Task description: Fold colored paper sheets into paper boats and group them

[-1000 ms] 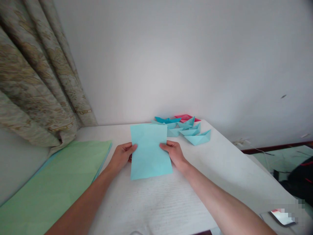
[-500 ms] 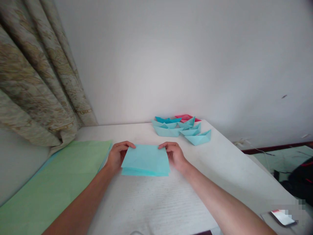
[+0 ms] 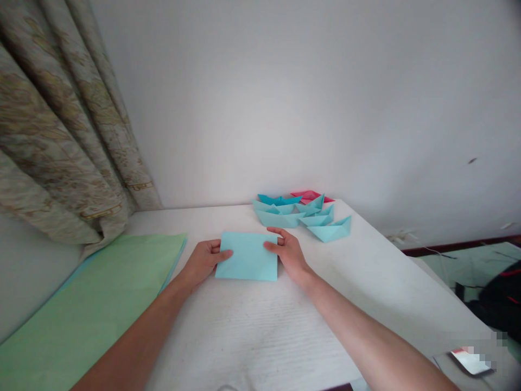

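Gripping a rectangle of light-blue paper (image 3: 247,263) from both sides, the two hands meet over the middle of the white table (image 3: 252,331), with the paper's broad face turned toward the wearer. The left hand (image 3: 205,260) pinches the left edge, its thumb lying flat across the face and its other fingers tucked around behind. The right hand (image 3: 290,254) pinches the right edge in the same way, the thumb pressed on the face near the far right corner, while its forefinger stretches out to the left just beyond the paper's far edge. Whether the paper's near edge touches the table cannot be told. Beyond the right hand, toward the far right of the table, folded paper boats stand in a close cluster: several light-blue boats (image 3: 329,232) to the near side, with a deeper blue boat (image 3: 280,200) and a red boat (image 3: 311,196) at the back, near the pale wall (image 3: 260,103). To the left of the left forearm lie large green sheets (image 3: 106,293), with blue paper showing along their edges. A patterned curtain (image 3: 69,125) hangs at the far left. At the near right lies a flat object (image 3: 470,360), partly blurred out, and past the table's right side there is a black item (image 3: 502,298), cut off by the border of the view.
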A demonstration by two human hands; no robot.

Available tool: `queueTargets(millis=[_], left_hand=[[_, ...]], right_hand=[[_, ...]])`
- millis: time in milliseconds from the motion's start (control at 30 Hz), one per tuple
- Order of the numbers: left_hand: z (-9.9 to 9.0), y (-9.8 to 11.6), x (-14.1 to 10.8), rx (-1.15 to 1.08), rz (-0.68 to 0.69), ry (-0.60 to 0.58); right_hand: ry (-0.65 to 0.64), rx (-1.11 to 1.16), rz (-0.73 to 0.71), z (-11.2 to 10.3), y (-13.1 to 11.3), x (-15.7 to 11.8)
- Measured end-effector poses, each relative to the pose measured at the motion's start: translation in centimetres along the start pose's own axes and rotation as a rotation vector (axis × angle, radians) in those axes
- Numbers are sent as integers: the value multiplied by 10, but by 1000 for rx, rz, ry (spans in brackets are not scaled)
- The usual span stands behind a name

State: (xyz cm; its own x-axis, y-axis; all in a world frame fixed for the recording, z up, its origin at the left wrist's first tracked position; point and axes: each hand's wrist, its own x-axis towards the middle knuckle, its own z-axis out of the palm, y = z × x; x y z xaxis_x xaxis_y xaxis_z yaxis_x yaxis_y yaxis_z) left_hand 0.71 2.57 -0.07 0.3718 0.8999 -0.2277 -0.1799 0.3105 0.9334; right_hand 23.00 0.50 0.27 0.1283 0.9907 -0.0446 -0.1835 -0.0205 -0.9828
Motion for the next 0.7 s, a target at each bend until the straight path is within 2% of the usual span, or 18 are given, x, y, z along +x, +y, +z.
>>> queueTargets(millis=[200, 300, 400, 567, 700], left_hand=[[-2, 1, 1, -11, 52, 63], [-1, 4, -2, 18, 32, 110], [-3, 8, -3, 78, -3, 103], [-8, 12, -6, 339, 75, 32], [-8, 10, -9, 560, 130, 28]], right_hand=[[-51, 17, 60, 1, 2, -1], [-85, -9, 93, 1, 2, -1], [-172, -86, 132, 0, 0, -3], [-364, -275, 208, -4, -9, -10], [-439, -332, 243, -4, -13, -12]])
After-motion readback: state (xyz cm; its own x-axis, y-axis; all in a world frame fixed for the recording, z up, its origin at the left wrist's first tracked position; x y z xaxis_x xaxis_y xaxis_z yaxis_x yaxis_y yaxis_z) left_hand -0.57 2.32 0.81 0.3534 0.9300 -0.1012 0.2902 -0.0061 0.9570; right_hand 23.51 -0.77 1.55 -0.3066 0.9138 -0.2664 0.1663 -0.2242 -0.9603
